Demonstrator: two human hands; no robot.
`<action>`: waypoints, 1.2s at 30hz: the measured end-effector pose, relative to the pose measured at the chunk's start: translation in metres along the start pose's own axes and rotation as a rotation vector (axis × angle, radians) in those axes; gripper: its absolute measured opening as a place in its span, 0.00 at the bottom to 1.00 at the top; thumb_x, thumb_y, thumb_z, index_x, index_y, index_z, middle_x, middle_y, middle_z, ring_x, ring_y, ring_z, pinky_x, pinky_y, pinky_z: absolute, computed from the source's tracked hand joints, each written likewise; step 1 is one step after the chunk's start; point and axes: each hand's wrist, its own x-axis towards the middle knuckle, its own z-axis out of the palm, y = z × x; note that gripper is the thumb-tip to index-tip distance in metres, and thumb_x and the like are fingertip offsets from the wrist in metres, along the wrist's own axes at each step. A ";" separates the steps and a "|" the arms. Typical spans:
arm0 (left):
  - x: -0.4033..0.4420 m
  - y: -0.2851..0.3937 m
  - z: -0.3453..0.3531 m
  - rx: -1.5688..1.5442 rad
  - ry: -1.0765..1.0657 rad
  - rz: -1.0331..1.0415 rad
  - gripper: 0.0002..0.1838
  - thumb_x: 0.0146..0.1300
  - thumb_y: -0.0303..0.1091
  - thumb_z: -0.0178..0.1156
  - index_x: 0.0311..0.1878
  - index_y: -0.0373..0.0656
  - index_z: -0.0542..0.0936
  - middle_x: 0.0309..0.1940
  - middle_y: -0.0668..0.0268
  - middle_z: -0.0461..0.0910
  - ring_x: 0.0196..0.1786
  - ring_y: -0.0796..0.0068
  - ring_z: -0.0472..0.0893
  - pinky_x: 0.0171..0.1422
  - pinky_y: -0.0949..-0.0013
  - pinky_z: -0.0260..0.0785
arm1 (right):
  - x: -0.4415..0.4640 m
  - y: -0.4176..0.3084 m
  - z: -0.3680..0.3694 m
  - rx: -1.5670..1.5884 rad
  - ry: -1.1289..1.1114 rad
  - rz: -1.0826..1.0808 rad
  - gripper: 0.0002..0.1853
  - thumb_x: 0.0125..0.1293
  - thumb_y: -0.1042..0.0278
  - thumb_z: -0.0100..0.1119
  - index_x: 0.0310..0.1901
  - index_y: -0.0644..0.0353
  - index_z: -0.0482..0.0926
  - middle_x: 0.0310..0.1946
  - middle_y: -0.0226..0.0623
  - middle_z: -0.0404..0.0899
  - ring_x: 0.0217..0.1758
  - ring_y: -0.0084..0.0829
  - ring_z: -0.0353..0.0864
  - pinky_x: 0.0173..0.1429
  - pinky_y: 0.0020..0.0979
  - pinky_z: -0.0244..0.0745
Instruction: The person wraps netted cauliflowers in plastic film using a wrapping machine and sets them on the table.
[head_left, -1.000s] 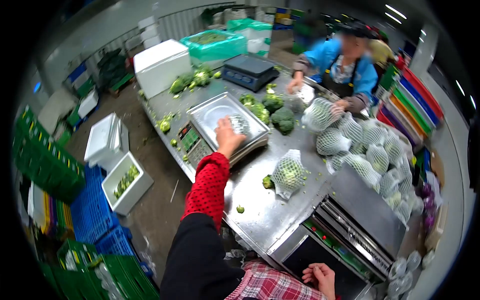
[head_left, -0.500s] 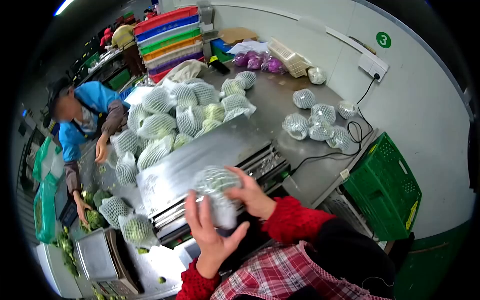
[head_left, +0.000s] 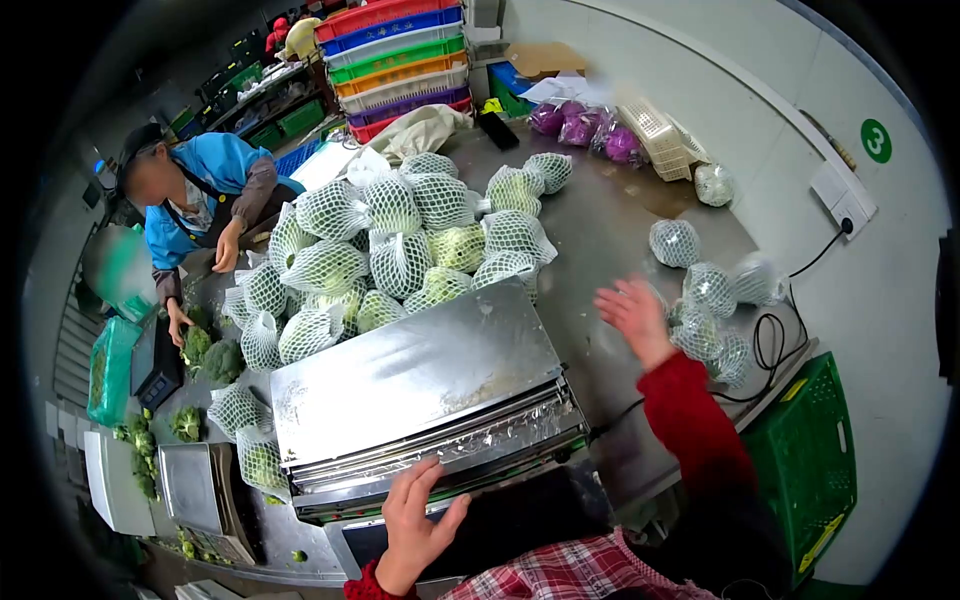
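My left hand [head_left: 420, 520] is held with fingers apart at the front edge of a metal film-wrapping machine [head_left: 420, 350], holding nothing. Over the steel table, my right hand [head_left: 635, 315] is stretched out and empty. It is close to a group of film-wrapped round heads [head_left: 710, 290] on the right. One wrapped head [head_left: 757, 279] in that group is blurred. Clear film [head_left: 480, 437] lies crumpled along the machine's front slot. Behind the machine is a heap of pale green vegetable heads in white foam nets [head_left: 400, 262].
A co-worker in blue [head_left: 215, 165] touches broccoli [head_left: 197, 345] at the left. A scale [head_left: 195, 490] stands at lower left. Stacked coloured crates [head_left: 397, 75] are at the back, a green crate [head_left: 805, 450] at right. A black cable [head_left: 765, 345] trails near the wrapped heads.
The wrapped head has left my hands. My right hand has reached out to the right, and my left hand has dropped lower. The view has shifted, and one more wrapped head appears at the right.
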 end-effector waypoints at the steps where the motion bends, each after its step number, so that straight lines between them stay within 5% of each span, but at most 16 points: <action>1: 0.002 0.002 0.005 -0.001 0.012 -0.009 0.24 0.47 0.31 0.73 0.48 0.35 0.79 0.49 0.53 0.80 0.48 0.53 0.81 0.51 0.60 0.74 | 0.037 0.001 0.029 -0.206 0.011 -0.007 0.28 0.64 0.50 0.65 0.53 0.67 0.73 0.45 0.45 0.81 0.49 0.37 0.82 0.49 0.32 0.77; 4: 0.007 0.011 0.005 0.091 -0.002 -0.041 0.23 0.47 0.30 0.73 0.47 0.35 0.79 0.48 0.53 0.80 0.48 0.52 0.81 0.51 0.60 0.74 | 0.186 0.043 0.057 -0.821 0.039 -0.406 0.44 0.54 0.45 0.71 0.58 0.80 0.70 0.52 0.58 0.79 0.56 0.46 0.80 0.57 0.36 0.74; 6: 0.009 0.019 0.002 0.152 0.015 -0.108 0.22 0.49 0.28 0.71 0.48 0.35 0.79 0.47 0.51 0.81 0.49 0.52 0.81 0.53 0.60 0.73 | 0.221 0.040 0.085 -1.155 0.071 -0.122 0.56 0.48 0.37 0.73 0.64 0.81 0.62 0.63 0.61 0.69 0.64 0.46 0.74 0.64 0.39 0.71; 9: 0.009 0.018 -0.005 0.246 0.013 -0.123 0.23 0.55 0.27 0.68 0.55 0.40 0.78 0.48 0.53 0.81 0.48 0.55 0.81 0.54 0.60 0.74 | 0.241 0.060 0.104 -1.112 0.089 -0.016 0.58 0.44 0.35 0.73 0.64 0.80 0.64 0.62 0.59 0.71 0.62 0.46 0.76 0.63 0.38 0.72; 12: 0.014 0.014 -0.003 0.267 0.032 -0.114 0.21 0.53 0.26 0.69 0.52 0.38 0.78 0.45 0.52 0.82 0.44 0.54 0.82 0.49 0.60 0.75 | 0.259 0.074 0.089 -0.838 0.034 0.054 0.50 0.44 0.41 0.74 0.58 0.79 0.72 0.56 0.56 0.77 0.58 0.45 0.79 0.60 0.38 0.73; 14: 0.027 0.010 -0.002 0.194 -0.002 -0.241 0.21 0.48 0.27 0.70 0.48 0.35 0.79 0.45 0.51 0.82 0.47 0.53 0.82 0.53 0.61 0.73 | 0.246 0.056 0.077 -0.525 -0.116 0.138 0.37 0.44 0.51 0.76 0.49 0.77 0.79 0.47 0.52 0.82 0.51 0.42 0.82 0.56 0.37 0.76; 16: 0.044 -0.004 0.000 0.178 0.005 -0.123 0.23 0.49 0.27 0.72 0.50 0.33 0.78 0.43 0.49 0.81 0.45 0.52 0.82 0.51 0.61 0.74 | 0.276 0.072 0.033 -0.050 -0.065 0.104 0.20 0.52 0.61 0.71 0.42 0.68 0.82 0.38 0.41 0.83 0.38 0.33 0.83 0.45 0.36 0.79; 19: 0.084 0.001 0.009 0.062 0.004 -0.126 0.22 0.50 0.25 0.70 0.50 0.32 0.78 0.44 0.50 0.82 0.47 0.54 0.82 0.53 0.62 0.73 | 0.250 0.023 0.033 -0.342 -0.077 0.131 0.23 0.58 0.51 0.69 0.49 0.58 0.78 0.29 0.29 0.75 0.33 0.19 0.76 0.39 0.32 0.78; 21: 0.105 -0.003 0.020 -0.044 0.008 -0.099 0.22 0.51 0.24 0.70 0.50 0.33 0.78 0.44 0.52 0.82 0.48 0.56 0.82 0.55 0.63 0.72 | 0.239 0.023 0.051 -0.779 -0.083 0.160 0.48 0.50 0.36 0.70 0.65 0.65 0.69 0.55 0.45 0.78 0.52 0.40 0.80 0.57 0.44 0.75; 22: 0.113 0.004 0.023 -0.046 -0.003 -0.074 0.21 0.51 0.25 0.70 0.50 0.33 0.78 0.45 0.52 0.82 0.49 0.55 0.82 0.55 0.62 0.73 | 0.265 0.034 0.054 -1.130 -0.197 0.164 0.56 0.49 0.31 0.68 0.70 0.65 0.61 0.67 0.53 0.66 0.65 0.47 0.71 0.67 0.42 0.67; 24: 0.114 0.020 0.024 0.026 -0.015 0.041 0.21 0.51 0.25 0.70 0.49 0.34 0.78 0.45 0.51 0.81 0.48 0.54 0.82 0.54 0.61 0.73 | 0.250 0.057 0.079 -1.131 0.046 0.084 0.54 0.46 0.37 0.72 0.70 0.64 0.62 0.66 0.55 0.65 0.68 0.47 0.67 0.69 0.36 0.64; 27: 0.095 0.018 0.021 0.121 -0.044 0.078 0.21 0.50 0.26 0.71 0.49 0.34 0.78 0.46 0.51 0.81 0.48 0.54 0.82 0.50 0.62 0.75 | 0.235 0.082 0.095 -0.785 0.090 -0.143 0.52 0.45 0.45 0.76 0.69 0.62 0.63 0.66 0.55 0.67 0.67 0.47 0.68 0.71 0.36 0.62; 32: 0.070 0.003 0.012 0.125 -0.006 -0.108 0.21 0.49 0.26 0.70 0.48 0.34 0.79 0.44 0.51 0.82 0.47 0.55 0.83 0.53 0.62 0.74 | 0.251 0.086 0.082 -0.582 0.011 -0.090 0.49 0.44 0.54 0.78 0.66 0.67 0.64 0.61 0.52 0.74 0.63 0.42 0.74 0.65 0.38 0.70; 36: 0.069 -0.004 0.004 0.048 0.060 -0.221 0.21 0.50 0.25 0.69 0.49 0.33 0.79 0.43 0.52 0.82 0.47 0.57 0.83 0.54 0.63 0.73 | 0.252 0.089 0.073 -0.048 0.063 0.009 0.40 0.51 0.65 0.73 0.65 0.67 0.66 0.52 0.47 0.80 0.50 0.40 0.82 0.56 0.39 0.76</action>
